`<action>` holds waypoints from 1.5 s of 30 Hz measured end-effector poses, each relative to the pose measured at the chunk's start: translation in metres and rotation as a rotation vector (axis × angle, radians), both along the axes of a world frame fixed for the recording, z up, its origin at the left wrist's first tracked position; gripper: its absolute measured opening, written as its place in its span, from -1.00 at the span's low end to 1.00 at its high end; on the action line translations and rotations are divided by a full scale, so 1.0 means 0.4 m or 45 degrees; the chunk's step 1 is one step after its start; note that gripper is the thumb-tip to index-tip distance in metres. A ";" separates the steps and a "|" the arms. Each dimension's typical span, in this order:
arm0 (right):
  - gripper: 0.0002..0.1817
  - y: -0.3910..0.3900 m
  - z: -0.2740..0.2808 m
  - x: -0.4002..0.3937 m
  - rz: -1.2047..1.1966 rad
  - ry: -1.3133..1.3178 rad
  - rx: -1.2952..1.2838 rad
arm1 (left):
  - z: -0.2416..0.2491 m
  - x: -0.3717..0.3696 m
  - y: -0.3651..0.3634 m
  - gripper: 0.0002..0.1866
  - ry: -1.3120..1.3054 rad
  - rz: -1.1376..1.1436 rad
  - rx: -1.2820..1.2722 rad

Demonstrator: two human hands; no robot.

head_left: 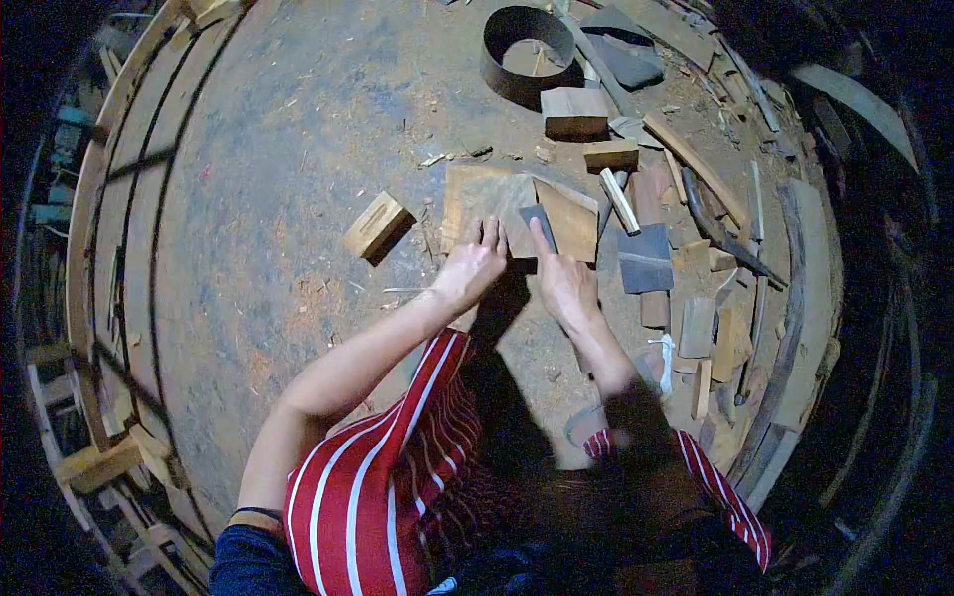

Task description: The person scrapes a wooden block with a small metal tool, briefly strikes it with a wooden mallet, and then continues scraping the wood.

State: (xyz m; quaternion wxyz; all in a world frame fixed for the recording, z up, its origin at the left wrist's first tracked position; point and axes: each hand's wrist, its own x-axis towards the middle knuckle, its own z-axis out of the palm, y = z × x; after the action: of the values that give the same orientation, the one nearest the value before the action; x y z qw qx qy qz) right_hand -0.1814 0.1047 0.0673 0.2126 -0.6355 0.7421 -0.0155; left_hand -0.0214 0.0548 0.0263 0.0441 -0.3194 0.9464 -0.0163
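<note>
A flat piece of pale wood [482, 189] with a grey-stained middle lies in front of me. My left hand [472, 270] rests on its near edge, fingers stretched out flat, holding nothing. In my right hand [568, 290] is a small dark grey flat strip [538, 230], pressed against the wood's right part with the index finger laid along it. The lower end of the strip is hidden under my hand, and its material is hard to tell. Left of the wood, a small wooden block [378, 224] with a slot in its top sits by itself.
A dark round metal ring [528, 56] stands at the back. Wooden blocks [575, 111], a dark sheet with a pale stripe [646, 260], offcuts and a long wooden stick [696, 171] crowd the right side. Wooden slats [149, 228] edge the left. Shavings dot the ground.
</note>
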 end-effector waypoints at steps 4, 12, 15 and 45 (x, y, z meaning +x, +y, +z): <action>-0.31 -0.100 -0.068 -0.003 0.056 0.057 -0.118 | -0.016 -0.024 0.011 -0.49 -0.019 0.078 -0.042; -0.31 -0.063 -0.064 -0.008 0.062 0.048 -0.129 | -0.030 -0.013 0.030 -0.46 0.019 0.025 -0.196; -0.31 0.003 -0.001 0.014 0.042 0.079 -0.025 | -0.044 -0.020 0.034 -0.46 0.057 0.057 -0.241; -0.23 0.017 0.057 -0.067 -0.692 -1.758 -0.087 | 0.103 -0.029 0.081 -0.36 0.433 -0.111 0.211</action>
State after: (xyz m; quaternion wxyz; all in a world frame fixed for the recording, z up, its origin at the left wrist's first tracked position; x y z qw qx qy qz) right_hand -0.2082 0.1116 0.0903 0.5995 -0.2815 0.5698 -0.4865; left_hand -0.0330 0.0872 0.0675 -0.0911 -0.2715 0.9513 0.1140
